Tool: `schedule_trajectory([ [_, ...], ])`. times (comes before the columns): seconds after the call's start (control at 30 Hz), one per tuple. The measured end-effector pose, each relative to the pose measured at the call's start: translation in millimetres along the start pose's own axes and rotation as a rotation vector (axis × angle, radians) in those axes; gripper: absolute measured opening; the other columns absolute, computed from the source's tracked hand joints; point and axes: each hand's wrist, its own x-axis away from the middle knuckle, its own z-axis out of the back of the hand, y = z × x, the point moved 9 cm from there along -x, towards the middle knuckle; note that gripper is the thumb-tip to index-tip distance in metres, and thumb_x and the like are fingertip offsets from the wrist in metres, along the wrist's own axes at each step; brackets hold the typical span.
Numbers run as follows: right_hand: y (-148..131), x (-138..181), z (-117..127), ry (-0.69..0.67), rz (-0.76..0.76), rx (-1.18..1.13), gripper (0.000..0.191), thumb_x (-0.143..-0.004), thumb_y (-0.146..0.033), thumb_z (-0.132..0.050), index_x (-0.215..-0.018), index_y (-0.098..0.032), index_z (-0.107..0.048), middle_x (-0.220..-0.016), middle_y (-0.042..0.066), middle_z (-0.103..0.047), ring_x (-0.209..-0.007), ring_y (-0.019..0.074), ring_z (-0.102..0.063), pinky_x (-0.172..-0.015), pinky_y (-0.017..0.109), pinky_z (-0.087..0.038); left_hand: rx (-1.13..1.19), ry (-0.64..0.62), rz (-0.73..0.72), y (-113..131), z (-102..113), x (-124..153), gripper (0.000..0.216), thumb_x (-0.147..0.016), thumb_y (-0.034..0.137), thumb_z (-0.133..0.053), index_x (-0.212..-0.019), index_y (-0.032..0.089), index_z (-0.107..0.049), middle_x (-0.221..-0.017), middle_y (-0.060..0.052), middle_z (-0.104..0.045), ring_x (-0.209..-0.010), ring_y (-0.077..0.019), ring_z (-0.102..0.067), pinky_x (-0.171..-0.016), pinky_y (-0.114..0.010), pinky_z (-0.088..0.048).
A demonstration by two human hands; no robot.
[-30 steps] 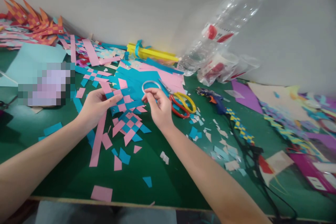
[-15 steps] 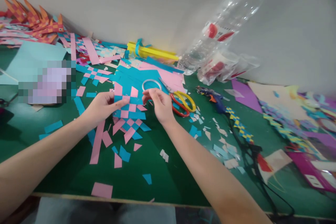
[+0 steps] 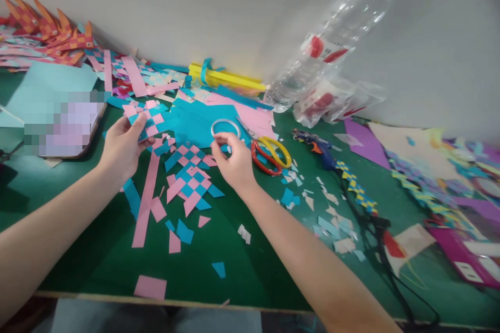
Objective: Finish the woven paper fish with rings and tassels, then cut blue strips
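My left hand (image 3: 121, 143) grips a pink-and-blue woven paper piece (image 3: 154, 118) between thumb and fingers, left of the middle. Other woven pieces lie below and right of it, such as the checkered one (image 3: 190, 158) on the green table. My right hand (image 3: 234, 161) has its thumb and fingertips curled together, just below a ring-shaped roll of tape (image 3: 225, 129). Whatever is in that pinch, if anything, is too small to see. Scissors (image 3: 270, 153) with red and yellow handles lie right of this hand. Blue paper (image 3: 199, 119) is spread behind.
A phone (image 3: 74, 127), partly blurred, lies at left. Paper scraps (image 3: 183, 231) litter the green table (image 3: 250, 270). At right are a blue glue gun (image 3: 322, 148) with its cable and a purple power strip (image 3: 464, 255). Clear plastic cups (image 3: 332, 49) lean against the wall.
My left hand has moved left from the middle and now has a woven piece up there. A checkered piece shows where that hand was. My right hand stays near the tape roll.
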Motion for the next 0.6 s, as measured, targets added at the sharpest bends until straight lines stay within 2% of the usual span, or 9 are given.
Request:
schedule_trajectory([
  [0.13,-6.2,4.8,-18.8,-0.149,0.040,0.147,0.032,-0.081,-0.041,-0.062,-0.105,-0.021,-0.058,-0.095,0.007,-0.072,-0.098,0.0276,-0.063,-0.091,0.049,-0.044,-0.009,-0.024,0.000,-3.2,0.2,-2.5,0.019,-0.075,0.028,-0.077,-0.084,0.018,-0.064,-0.087,0.000,-0.062,-0.077,-0.0115,-0.056,-0.068,-0.028,-0.048],
  [0.23,-9.3,9.0,-28.0,-0.219,0.062,0.189,0.038,-0.080,-0.047,-0.063,-0.108,-0.021,-0.057,-0.099,0.008,-0.071,-0.103,0.0299,-0.061,-0.092,0.050,-0.042,-0.062,-0.016,0.004,-2.4,-1.3,0.0,0.020,-0.072,0.024,-0.078,-0.086,0.017,-0.065,-0.089,-0.001,-0.064,-0.077,-0.0121,-0.057,-0.069,-0.028,-0.047],
  [0.6,-10.7,11.8,-32.9,-0.273,0.054,0.197,0.045,-0.075,-0.044,-0.070,-0.111,-0.022,-0.057,-0.103,0.008,-0.070,-0.108,0.0300,-0.059,-0.098,0.053,-0.037,-0.174,-0.090,-0.099,-1.7,-7.3,2.8,0.043,-0.066,0.026,-0.082,-0.104,0.016,-0.064,-0.091,0.000,-0.069,-0.085,-0.0161,-0.063,-0.083,-0.033,-0.051],
])
